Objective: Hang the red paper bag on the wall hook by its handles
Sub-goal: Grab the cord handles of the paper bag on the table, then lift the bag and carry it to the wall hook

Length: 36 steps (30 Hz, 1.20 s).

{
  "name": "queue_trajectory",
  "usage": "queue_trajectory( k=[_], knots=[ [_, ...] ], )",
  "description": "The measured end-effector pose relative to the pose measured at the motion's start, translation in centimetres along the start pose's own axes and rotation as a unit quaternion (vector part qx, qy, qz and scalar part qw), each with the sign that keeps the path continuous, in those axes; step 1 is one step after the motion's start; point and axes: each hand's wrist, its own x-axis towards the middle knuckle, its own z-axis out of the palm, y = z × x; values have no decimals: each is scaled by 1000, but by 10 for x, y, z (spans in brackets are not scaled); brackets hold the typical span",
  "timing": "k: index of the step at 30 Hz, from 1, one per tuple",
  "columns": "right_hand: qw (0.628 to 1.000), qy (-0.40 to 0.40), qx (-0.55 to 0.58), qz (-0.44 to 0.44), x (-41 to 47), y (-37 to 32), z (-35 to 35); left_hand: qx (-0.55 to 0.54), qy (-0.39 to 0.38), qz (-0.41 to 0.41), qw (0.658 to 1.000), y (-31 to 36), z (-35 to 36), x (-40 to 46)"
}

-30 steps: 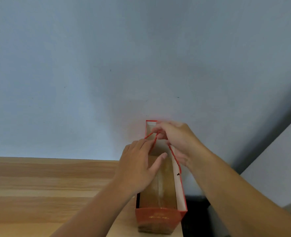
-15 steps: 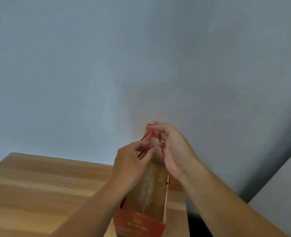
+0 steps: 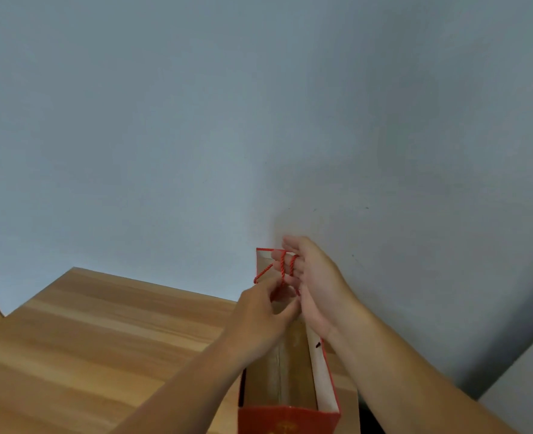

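Observation:
The red paper bag (image 3: 290, 418) stands upright at the bottom centre, its open mouth facing me and its brown inside visible. Its red twisted rope handles (image 3: 283, 267) rise above the mouth. My right hand (image 3: 315, 277) has the handle loops draped over its fingers. My left hand (image 3: 259, 311) pinches the handle cords just below, thumb against fingers. No wall hook is visible on the pale wall (image 3: 259, 120).
A wooden table (image 3: 87, 346) runs left from the bag, its back edge against the wall. A darker wall section and a corner (image 3: 515, 355) lie to the right. A dark gap (image 3: 368, 421) shows beside the table's right end.
The view has tilted up and shifted. My hands gathered the handles above the bag's mouth, and the loops now sit over my right fingers.

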Motion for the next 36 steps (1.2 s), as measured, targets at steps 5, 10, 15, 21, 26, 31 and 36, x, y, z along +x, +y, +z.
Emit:
queue_trajectory(
  k=[5,10,15,21,26,31,36],
  knots=[
    [998,-21,55,17,-4,0,-11,-88,-7,-17,996,2,13,3],
    [998,-52,-4,-22,0,-14,-41,-67,-27,13,997,10,10,11],
    [855,-46,-478,-194,-1,-23,-64,21,-22,64,997,18,-10,6],
    [691,-61,-658,-292,2,-8,-53,62,-53,42,996,8,-51,-20],
    [793,-235,-506,-244,-2,12,-16,72,-51,20,996,-9,-90,-51],
    [821,-277,-457,-203,-8,35,43,119,-28,23,992,-37,-148,-82],
    [757,-287,-508,-295,-21,67,133,195,70,24,978,-79,-225,-119]
  ],
)
